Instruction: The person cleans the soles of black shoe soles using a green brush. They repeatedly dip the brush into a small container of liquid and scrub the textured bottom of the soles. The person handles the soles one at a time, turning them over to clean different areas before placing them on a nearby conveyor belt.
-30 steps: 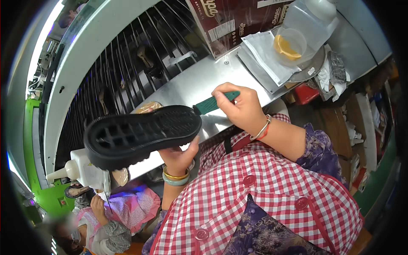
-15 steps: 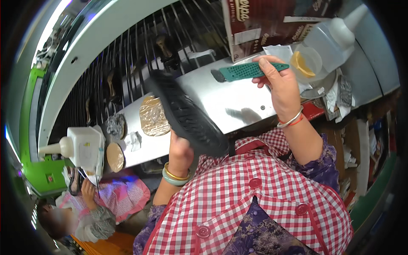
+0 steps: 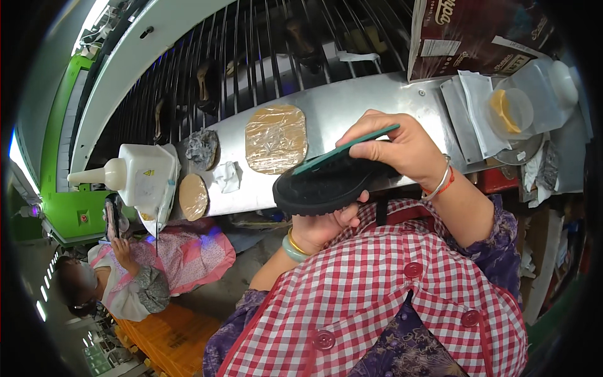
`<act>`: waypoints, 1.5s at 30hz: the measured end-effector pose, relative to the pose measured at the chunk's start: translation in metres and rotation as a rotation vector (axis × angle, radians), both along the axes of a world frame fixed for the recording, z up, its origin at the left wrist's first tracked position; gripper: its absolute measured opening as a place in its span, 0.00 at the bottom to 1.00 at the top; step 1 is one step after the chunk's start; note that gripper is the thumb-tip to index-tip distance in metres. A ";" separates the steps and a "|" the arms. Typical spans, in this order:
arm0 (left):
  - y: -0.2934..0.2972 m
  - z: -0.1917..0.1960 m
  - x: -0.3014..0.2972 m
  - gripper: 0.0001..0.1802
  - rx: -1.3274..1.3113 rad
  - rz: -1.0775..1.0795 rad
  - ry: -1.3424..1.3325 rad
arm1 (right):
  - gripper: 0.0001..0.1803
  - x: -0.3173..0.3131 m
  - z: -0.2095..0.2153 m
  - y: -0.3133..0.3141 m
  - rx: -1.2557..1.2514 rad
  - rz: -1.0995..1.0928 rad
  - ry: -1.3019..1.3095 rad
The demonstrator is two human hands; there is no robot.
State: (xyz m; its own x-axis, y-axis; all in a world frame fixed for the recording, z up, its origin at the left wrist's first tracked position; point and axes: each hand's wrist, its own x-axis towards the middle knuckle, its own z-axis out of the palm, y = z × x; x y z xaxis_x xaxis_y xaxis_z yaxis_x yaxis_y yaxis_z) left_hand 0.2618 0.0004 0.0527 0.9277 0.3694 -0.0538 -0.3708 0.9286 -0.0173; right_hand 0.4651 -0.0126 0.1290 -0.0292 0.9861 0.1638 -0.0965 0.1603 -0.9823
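In the head view, a white plastic bottle with a long cone nozzle (image 3: pixel 147 179) stands at the left end of a shiny metal ledge (image 3: pixel 342 94); what it contains cannot be told. At the right end, a small round clear plastic cup (image 3: pixel 525 119) with a yellow-orange piece (image 3: pixel 502 110) in it is just beside a translucent plastic bottle with a white top (image 3: pixel 539 88), contents unclear. A dark red printed cardboard box (image 3: pixel 471 38) stands behind them, its inside hidden. That makes two bottles, one cup and one box. Between the bottles lie two brown pads in clear film, one a large rounded square (image 3: pixel 276 141), the other a smaller oval (image 3: pixel 193 196), with one crumpled grey wad (image 3: pixel 202 151) and one crumpled white scrap (image 3: pixel 227 178) near them. One black rubber shoe sole (image 3: pixel 317 198) is held tilted over the ledge's near edge, in front of the larger pad. The person's left hand (image 3: pixel 325 227) grips it from below. The right hand (image 3: pixel 405 151) is closed around one flat green-handled brush (image 3: pixel 334 153), seen nearly edge-on along the sole's upper side; its bristles cannot be made out.
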 end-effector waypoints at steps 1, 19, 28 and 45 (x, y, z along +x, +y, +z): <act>0.001 0.002 0.000 0.41 -0.006 -0.002 0.001 | 0.09 -0.004 -0.001 0.000 -0.003 -0.008 -0.051; 0.007 -0.005 -0.012 0.37 0.042 0.072 0.053 | 0.09 0.029 -0.024 -0.011 -0.011 -0.332 -0.133; 0.010 0.006 -0.014 0.32 0.087 0.044 0.016 | 0.10 0.061 -0.049 -0.011 -0.093 -0.449 -0.270; 0.007 0.018 0.001 0.36 0.104 0.016 -0.007 | 0.12 0.079 -0.062 -0.014 -0.124 -0.498 -0.561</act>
